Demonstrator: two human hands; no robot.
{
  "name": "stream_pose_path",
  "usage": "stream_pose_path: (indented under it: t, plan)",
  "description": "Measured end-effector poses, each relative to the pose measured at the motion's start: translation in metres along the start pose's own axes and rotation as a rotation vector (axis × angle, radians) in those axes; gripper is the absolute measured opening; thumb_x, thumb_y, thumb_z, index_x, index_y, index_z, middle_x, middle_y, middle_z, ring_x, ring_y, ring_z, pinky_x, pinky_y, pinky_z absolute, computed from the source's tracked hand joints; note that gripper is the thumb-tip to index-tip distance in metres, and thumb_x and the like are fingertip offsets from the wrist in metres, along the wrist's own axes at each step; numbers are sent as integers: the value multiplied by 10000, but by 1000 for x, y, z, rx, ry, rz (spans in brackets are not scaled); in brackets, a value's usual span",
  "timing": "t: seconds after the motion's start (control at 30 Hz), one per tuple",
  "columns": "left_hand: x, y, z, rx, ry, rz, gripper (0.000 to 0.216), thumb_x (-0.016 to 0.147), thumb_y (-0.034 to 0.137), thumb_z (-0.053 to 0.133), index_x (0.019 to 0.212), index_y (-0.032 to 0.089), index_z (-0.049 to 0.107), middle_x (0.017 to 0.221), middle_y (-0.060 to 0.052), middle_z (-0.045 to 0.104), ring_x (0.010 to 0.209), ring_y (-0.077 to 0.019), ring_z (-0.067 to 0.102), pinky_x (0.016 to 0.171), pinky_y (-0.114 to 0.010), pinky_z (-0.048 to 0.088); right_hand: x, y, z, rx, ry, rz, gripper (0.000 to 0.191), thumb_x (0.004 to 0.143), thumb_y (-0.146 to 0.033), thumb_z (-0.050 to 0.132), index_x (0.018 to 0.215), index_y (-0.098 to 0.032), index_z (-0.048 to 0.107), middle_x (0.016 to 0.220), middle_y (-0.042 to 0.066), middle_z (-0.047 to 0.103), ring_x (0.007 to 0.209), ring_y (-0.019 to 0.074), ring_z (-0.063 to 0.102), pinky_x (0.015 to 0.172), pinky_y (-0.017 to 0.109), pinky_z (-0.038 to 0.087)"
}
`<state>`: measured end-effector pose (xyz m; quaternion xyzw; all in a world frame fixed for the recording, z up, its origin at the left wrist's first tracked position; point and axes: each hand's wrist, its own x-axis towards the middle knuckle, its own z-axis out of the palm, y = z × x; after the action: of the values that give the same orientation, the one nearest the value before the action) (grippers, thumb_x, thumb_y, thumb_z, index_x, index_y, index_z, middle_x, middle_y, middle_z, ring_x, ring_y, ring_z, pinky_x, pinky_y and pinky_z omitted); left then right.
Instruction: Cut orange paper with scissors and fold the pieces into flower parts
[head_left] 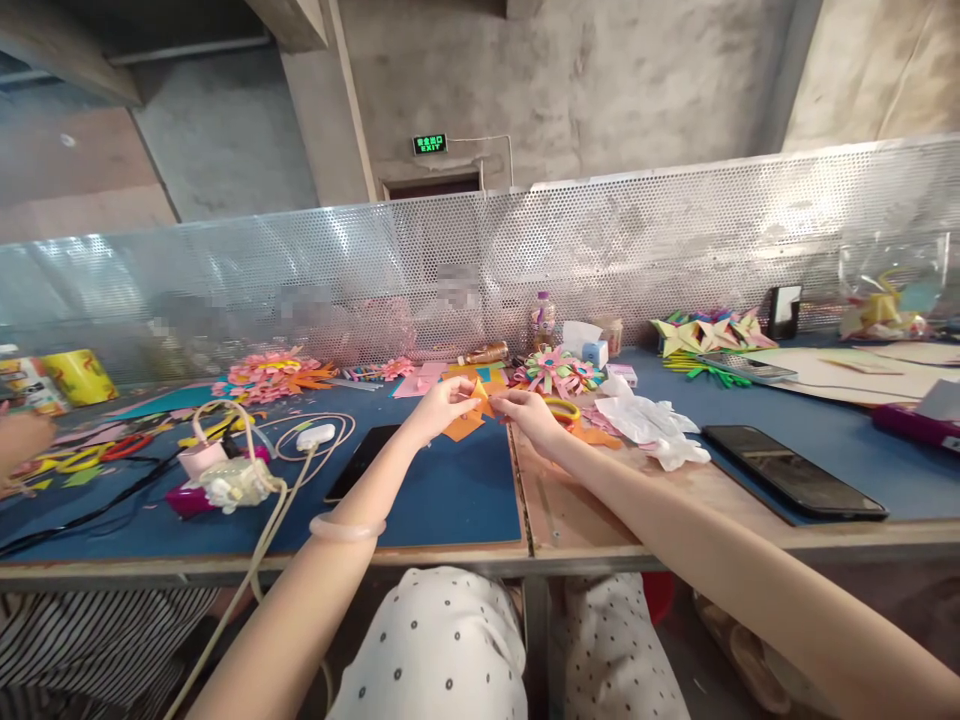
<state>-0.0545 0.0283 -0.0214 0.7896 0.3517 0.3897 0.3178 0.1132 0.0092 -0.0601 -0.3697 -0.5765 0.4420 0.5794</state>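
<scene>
Orange paper piece (480, 397) pinched between left hand (441, 405) and right hand (527, 410), both closed on it, above blue mat (450, 490); long axis left-right; hands equally near.

A black phone (793, 470) lies on the table (450, 490) near white tissue (651, 425), paper flowers (559, 372) and a bottle (543, 320).
</scene>
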Motion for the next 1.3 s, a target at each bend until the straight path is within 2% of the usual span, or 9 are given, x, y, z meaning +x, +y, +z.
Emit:
stream_pose_path:
  t: [0.23, 0.4, 0.63, 0.9, 1.0, 1.1, 1.2, 1.3]
  plan:
    - [-2, 4, 1, 13, 17, -43, 227, 699, 317, 617, 854, 155, 583, 871, -45, 634, 773, -147, 576, 702, -280, 445, 0, 0, -2, -11, -18, -9, 228, 663, -354, 618, 679, -130, 657, 713, 41, 637, 679, 131, 551, 637, 245, 432]
    - [-1, -2, 2, -22, 2, -35, 305, 681, 344, 638, 910, 154, 568, 922, -46, 617, 825, -157, 569, 735, -297, 448, 1, 2, -2, 6, 3, -17, 228, 645, -360, 618, 647, -132, 632, 681, 30, 621, 665, 131, 540, 644, 255, 424]
    - [0, -5, 8, -97, 2, -19, 365, 630, 241, 686, 950, 169, 525, 939, -22, 579, 795, -134, 585, 755, -300, 463, 0, 2, 0, 76, 46, -5, 208, 628, -338, 607, 698, -145, 642, 724, 34, 631, 697, 141, 552, 641, 258, 415]
    - [2, -9, 9, -96, 35, 14, 328, 660, 215, 650, 970, 165, 554, 1000, -52, 594, 840, -150, 589, 756, -301, 470, 1, 2, 1, 72, 67, -32, 224, 632, -350, 600, 717, -145, 632, 666, 12, 583, 596, 110, 491, 572, 241, 393]
    - [3, -9, 8, -61, 51, 19, 298, 668, 212, 641, 954, 159, 576, 980, -56, 622, 832, -155, 599, 770, -309, 466, -1, -2, 1, 53, 77, -4, 219, 650, -363, 590, 691, -148, 600, 617, -2, 535, 535, 91, 443, 508, 221, 364]
    - [3, -7, 8, -30, 52, 28, 285, 682, 214, 631, 957, 153, 587, 931, -56, 649, 831, -163, 608, 780, -317, 466, -3, -5, 2, 56, 77, 63, 294, 689, -442, 558, 647, -151, 559, 526, -34, 421, 442, 65, 336, 426, 211, 285]
    - [3, -7, 9, 43, 50, 58, 265, 691, 215, 622, 946, 149, 594, 914, -56, 660, 828, -170, 611, 786, -327, 466, -5, -6, 2, 77, 10, 139, 406, 698, -549, 530, 616, -152, 531, 490, -60, 308, 413, 52, 250, 393, 203, 203]
    - [3, -10, 10, 115, 13, 102, 245, 705, 206, 600, 944, 149, 604, 906, -56, 663, 819, -172, 613, 799, -331, 458, -6, -6, 3, 101, -67, 198, 432, 689, -571, 536, 607, -147, 523, 487, -68, 269, 409, 45, 213, 389, 197, 152]
